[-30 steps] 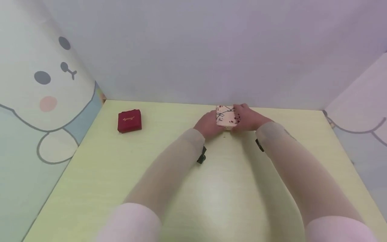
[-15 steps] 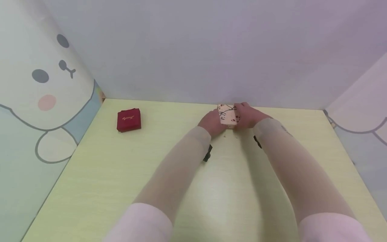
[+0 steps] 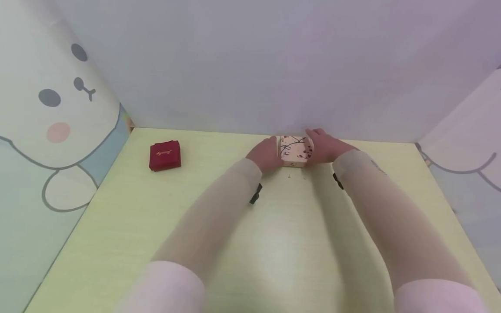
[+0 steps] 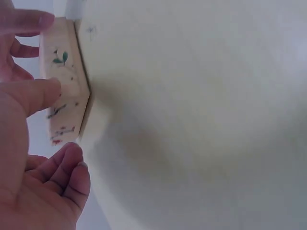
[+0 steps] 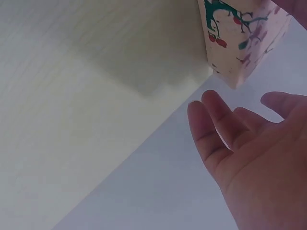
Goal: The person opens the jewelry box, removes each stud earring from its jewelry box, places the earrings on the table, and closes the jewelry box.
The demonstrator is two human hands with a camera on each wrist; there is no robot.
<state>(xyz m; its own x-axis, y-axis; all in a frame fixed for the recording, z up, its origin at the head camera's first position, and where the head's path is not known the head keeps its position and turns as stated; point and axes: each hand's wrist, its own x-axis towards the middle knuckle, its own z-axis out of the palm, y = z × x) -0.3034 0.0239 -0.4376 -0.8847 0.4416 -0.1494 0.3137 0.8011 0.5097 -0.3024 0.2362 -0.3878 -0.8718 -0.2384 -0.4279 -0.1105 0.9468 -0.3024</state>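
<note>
One flowered box point(image 3: 291, 150) sits at 12 o'clock on the surface point(image 3: 219, 148). The left hand point(image 3: 266, 154) has just eased outward at its 9 o'clock; the right hand point(image 3: 325, 147) stays at 3. Fingers point(image 4: 79, 181) look loosely parted, only thumbs apparently touching, so the box seems set down.

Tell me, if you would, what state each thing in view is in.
Patterned box: resting on the table, between the hands; no opening visible.
Red box: closed, lying on the table, untouched.
Left hand: beside the patterned box, one digit apparently touching it, lower fingers loosely curled.
Right hand: at the patterned box's other side, fingers relaxed; contact hard to tell.
Table: bearing both boxes.
</note>
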